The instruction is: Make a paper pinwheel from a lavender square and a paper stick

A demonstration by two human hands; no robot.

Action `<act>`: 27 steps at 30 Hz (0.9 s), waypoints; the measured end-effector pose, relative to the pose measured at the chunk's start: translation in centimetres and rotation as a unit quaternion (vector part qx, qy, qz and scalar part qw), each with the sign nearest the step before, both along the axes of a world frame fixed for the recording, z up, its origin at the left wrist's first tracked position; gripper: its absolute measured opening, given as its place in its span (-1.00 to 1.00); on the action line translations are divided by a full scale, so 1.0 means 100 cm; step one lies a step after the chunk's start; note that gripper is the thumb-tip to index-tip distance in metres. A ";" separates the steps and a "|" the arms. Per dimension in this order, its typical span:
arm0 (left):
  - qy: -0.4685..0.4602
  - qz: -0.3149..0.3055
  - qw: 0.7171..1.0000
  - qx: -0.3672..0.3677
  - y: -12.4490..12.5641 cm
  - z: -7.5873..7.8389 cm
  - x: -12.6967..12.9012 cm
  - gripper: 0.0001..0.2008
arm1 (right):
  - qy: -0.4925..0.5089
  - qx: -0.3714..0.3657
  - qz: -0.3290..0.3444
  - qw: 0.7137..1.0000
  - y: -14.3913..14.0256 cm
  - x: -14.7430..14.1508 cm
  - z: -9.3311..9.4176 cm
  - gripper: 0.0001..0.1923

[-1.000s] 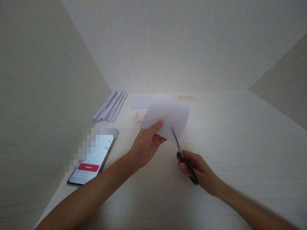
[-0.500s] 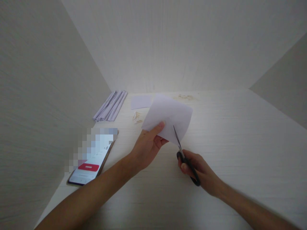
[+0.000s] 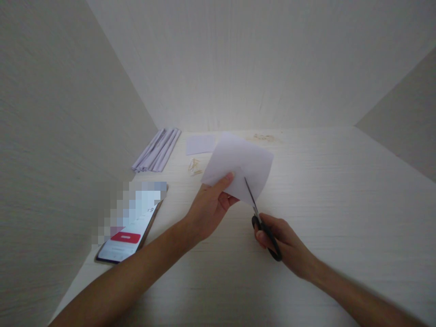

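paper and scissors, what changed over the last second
The paper shifted slightly to the right in the left hand, and the scissors in the right hand followed, blades still in its lower edge. Both grips, the phone and the folded strips stayed put.

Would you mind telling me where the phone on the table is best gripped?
By its two long edges, from above. The phone lies flat, screen up, on the table, its left edge near the wall, so coming in from the right seems easier.
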State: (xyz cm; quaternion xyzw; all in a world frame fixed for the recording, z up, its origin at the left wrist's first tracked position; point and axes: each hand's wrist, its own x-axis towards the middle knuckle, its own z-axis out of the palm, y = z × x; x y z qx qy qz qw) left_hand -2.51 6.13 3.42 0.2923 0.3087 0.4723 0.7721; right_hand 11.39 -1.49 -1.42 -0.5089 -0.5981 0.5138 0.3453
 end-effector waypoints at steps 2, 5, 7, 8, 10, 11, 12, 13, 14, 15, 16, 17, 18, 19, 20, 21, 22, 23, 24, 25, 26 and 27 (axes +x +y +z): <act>-0.003 -0.002 1.000 0.006 0.000 -0.001 0.000 -0.66 | 0.002 0.000 -0.001 1.000 0.000 0.000 -0.001 -0.61; -0.005 -0.002 1.000 0.008 0.001 -0.001 0.000 -0.67 | -0.005 -0.003 -0.002 1.000 0.000 0.000 -0.001 -0.60; -0.004 -0.001 1.000 0.006 0.001 0.000 0.000 -0.67 | -0.008 -0.005 -0.003 1.000 -0.001 0.000 0.000 -0.59; -0.003 -0.001 1.000 0.005 0.000 0.000 0.000 -0.67 | -0.008 -0.006 -0.004 1.000 -0.001 0.000 0.000 -0.59; 0.000 0.001 1.000 0.001 0.000 0.000 0.000 -0.68 | -0.005 -0.006 -0.004 1.000 0.000 0.000 0.000 -0.59; 0.001 0.000 1.000 -0.001 0.000 0.000 0.000 -0.68 | -0.004 -0.006 -0.005 1.000 0.000 0.000 0.000 -0.59; 0.001 -0.002 1.000 -0.001 -0.001 0.000 0.000 -0.68 | -0.003 -0.004 -0.004 1.000 0.000 0.000 0.000 -0.60; 0.000 -0.004 1.000 0.000 -0.001 0.000 0.000 -0.68 | -0.002 -0.002 -0.003 1.000 0.000 0.000 0.000 -0.60; -0.001 -0.007 1.000 0.001 -0.001 -0.001 0.000 -0.68 | -0.003 0.000 -0.003 1.000 0.000 0.000 0.000 -0.61; -0.003 -0.010 1.000 0.001 -0.002 -0.001 0.000 -0.68 | -0.004 0.003 -0.004 1.000 0.000 0.000 0.000 -0.62; -0.005 -0.012 1.000 0.001 -0.002 -0.001 0.000 -0.69 | -0.006 0.005 -0.005 1.000 0.000 0.000 -0.001 -0.62; -0.006 -0.013 1.000 0.001 -0.002 -0.002 0.000 -0.68 | -0.009 0.006 -0.005 1.000 0.000 0.000 -0.001 -0.62; -0.007 -0.014 1.000 0.000 -0.002 -0.002 0.000 -0.68 | -0.010 0.007 -0.007 1.000 0.000 -0.001 -0.001 -0.62; -0.008 -0.014 1.000 0.000 -0.002 -0.002 0.000 -0.68 | -0.010 0.007 -0.007 1.000 0.000 -0.001 -0.001 -0.62; -0.008 -0.014 1.000 -0.001 -0.002 -0.002 0.000 -0.68 | -0.009 0.006 -0.007 1.000 0.000 -0.001 -0.001 -0.61; -0.007 -0.014 1.000 -0.002 -0.002 -0.003 0.000 -0.68 | -0.008 0.004 -0.007 1.000 0.000 -0.001 -0.001 -0.61; -0.007 -0.013 1.000 -0.003 -0.002 -0.003 0.000 -0.68 | -0.006 0.002 -0.007 1.000 0.000 -0.001 0.000 -0.61; -0.006 -0.013 1.000 -0.003 -0.002 -0.003 0.000 -0.68 | -0.004 -0.001 -0.007 1.000 0.000 -0.001 0.000 -0.61; -0.007 -0.013 1.000 -0.003 -0.001 -0.003 0.000 -0.68 | -0.003 -0.003 -0.008 1.000 0.000 -0.001 0.000 -0.60; -0.008 -0.014 1.000 -0.002 -0.001 -0.004 0.000 -0.68 | -0.001 -0.004 -0.009 1.000 0.000 -0.001 0.001 -0.60; -0.009 -0.014 1.000 -0.001 -0.001 -0.004 0.000 -0.68 | 0.001 -0.006 -0.009 1.000 -0.001 -0.001 0.001 -0.60; -0.010 -0.014 1.000 0.001 -0.001 -0.004 0.000 -0.69 | 0.002 -0.007 -0.009 1.000 -0.001 -0.001 0.001 -0.59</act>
